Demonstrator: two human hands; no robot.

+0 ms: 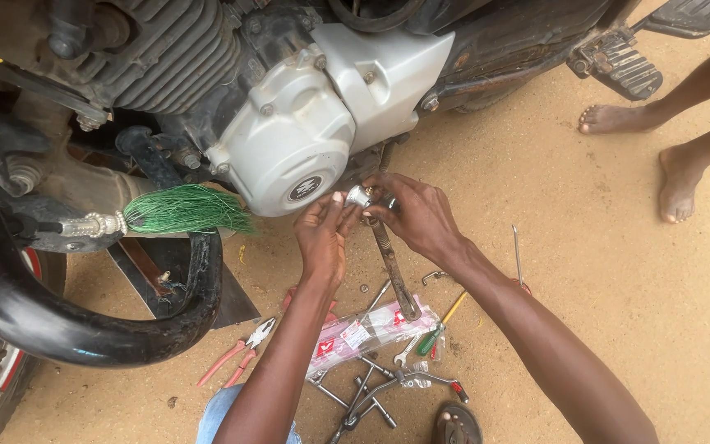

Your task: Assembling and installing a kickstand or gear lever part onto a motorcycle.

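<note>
Two hands meet below the silver engine cover: our left hand pinches a small socket, our right hand grips the ratchet wrench. Seemingly loosely seated, the socket could drop onto the sandy ground.

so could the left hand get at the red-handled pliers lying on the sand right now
Probably not at once: the left hand is up at the small silver socket, though nothing covers the red-handled pliers on the sand.
</note>
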